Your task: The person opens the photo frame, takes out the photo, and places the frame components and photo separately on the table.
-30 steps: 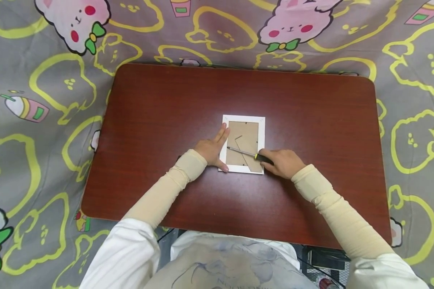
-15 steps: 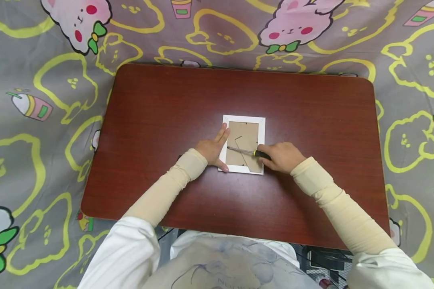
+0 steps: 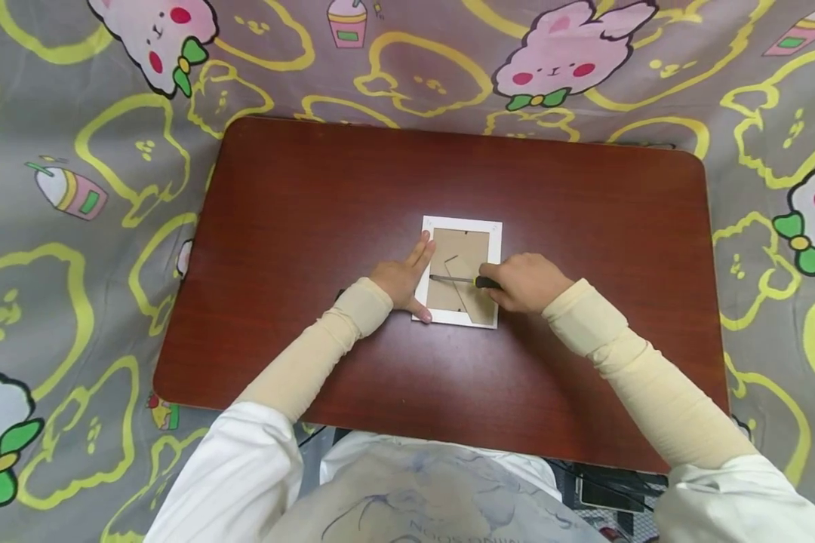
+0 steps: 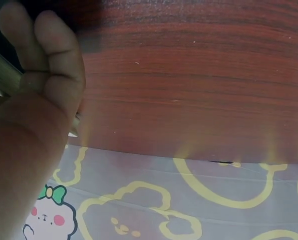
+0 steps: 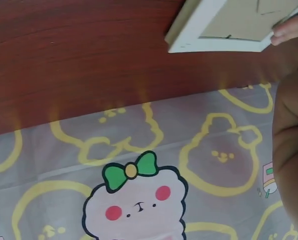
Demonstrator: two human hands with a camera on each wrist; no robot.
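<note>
A white picture frame (image 3: 496, 249) lies face down in the middle of the dark red table (image 3: 312, 211), its brown backing board (image 3: 465, 253) up. My left hand (image 3: 402, 279) lies flat with straight fingers on the frame's left edge, thumb at its near corner. My right hand (image 3: 524, 283) grips the black and yellow handle of a screwdriver (image 3: 456, 280). Its metal shaft lies across the backing, tip near the left side. The right wrist view catches a corner of the frame (image 5: 223, 30).
A grey cloth printed with yellow outlines and pink bunnies (image 3: 564, 53) surrounds the table on all sides. The table's far edge (image 3: 448, 132) and near edge lie well away from the frame. Dark objects sit on the floor under the near right corner (image 3: 604, 490).
My right hand has moved up and a little left along the frame's right side, carrying the screwdriver so its shaft lies more level. The left hand stays put.
</note>
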